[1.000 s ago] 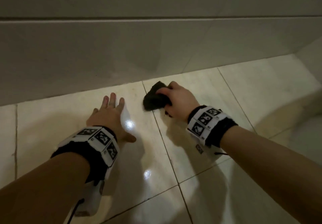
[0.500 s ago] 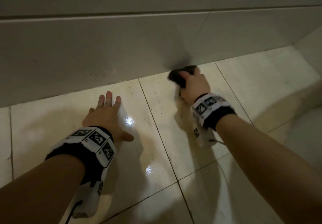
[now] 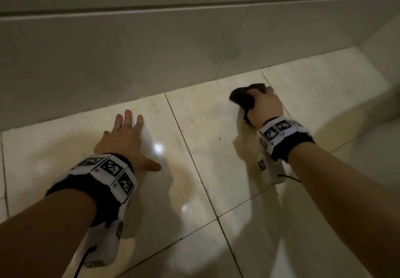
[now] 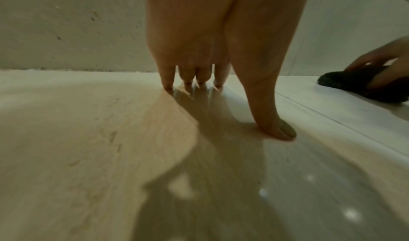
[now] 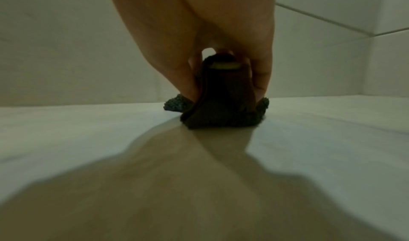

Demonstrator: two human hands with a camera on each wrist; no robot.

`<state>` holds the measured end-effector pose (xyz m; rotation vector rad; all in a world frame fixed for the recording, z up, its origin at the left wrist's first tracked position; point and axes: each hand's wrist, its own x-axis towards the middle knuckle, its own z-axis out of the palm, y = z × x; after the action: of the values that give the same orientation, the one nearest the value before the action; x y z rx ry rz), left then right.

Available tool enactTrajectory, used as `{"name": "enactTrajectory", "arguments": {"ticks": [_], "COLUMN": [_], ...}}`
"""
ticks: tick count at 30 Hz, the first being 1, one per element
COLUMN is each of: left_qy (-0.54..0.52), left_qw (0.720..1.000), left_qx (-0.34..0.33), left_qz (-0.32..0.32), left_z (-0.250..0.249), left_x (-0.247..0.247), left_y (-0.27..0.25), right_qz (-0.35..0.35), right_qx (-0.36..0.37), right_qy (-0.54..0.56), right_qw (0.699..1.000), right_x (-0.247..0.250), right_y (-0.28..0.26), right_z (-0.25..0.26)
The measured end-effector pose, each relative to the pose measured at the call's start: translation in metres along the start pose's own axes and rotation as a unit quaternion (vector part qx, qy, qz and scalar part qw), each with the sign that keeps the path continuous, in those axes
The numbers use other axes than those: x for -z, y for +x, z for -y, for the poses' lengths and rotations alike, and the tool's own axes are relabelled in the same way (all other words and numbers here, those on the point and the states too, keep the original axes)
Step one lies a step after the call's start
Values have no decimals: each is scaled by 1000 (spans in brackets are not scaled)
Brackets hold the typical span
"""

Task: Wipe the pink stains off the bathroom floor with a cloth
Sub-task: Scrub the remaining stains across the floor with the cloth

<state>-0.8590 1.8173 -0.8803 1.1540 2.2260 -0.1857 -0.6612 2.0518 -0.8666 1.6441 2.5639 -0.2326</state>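
Nearest, at lower left of the head view, the left hand lies flat with fingers spread on the glossy cream floor tiles, apparently as a brace. Farther, right of centre, the right hand clenches a bunched dark fuzzy cloth against the floor (likely for scrubbing pressure), near the grey tiled wall. Open tile lies nearer and leftward; no pink stains are clearly discernible.

black wristbands carrying white square-patterned marker blocks.
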Motion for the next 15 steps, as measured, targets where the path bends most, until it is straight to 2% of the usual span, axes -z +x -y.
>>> {"name": "enactTrajectory", "arguments": {"ticks": [3,6,8,9,11,14,15], "left_qy": [0,-5,-2,0,10,29,35], "left_qw": [1000,1000,1000,1000,1000,999,998], "left_qx": [-1,-2,-2,-4,-17,-39,-43], "left_qz": [-6,-8,-8,-8,-7,-3,1], "left_z": [0,1,2,3,5,7,7], "left_x": [-1,-2,-4,-5,-9,-16,-17], "left_y": [1,2,2,1,-6,-22,-26], "right_qz": [-17,19,45,44,28,-44,-39], "right_qx": [129,262,307,298,228,74,29], "right_qy": [45,66,90,113,140,84,58], "right_qw": [991,963,946,947,963,993,997], "right_x": [-20,-32,-29,-21,-9,3,7], "right_y": [-52,-117,-137,-134,-107,-44,-31], "right_z": [38,66,67,62,41,-15,-31]}}
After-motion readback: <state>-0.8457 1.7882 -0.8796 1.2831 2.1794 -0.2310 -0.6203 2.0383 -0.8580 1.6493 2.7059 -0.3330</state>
